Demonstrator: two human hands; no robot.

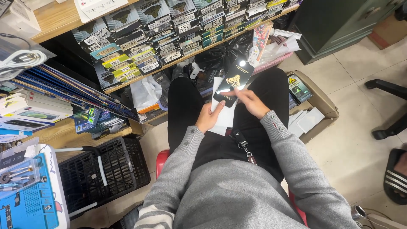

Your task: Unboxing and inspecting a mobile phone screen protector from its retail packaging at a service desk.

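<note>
At far left a blue repair mat (29,208) lies beside a black plastic basket (101,174). Over the person's lap, the left hand (208,116) grips the lower edge of a glossy black flat package (232,82) and the white sheets (221,114) beneath it. The right hand (251,101) pinches the package's right edge with curled fingers. The slick card could slide off the knees if either grip loosens. At right sits an open cardboard box (318,106).
</note>
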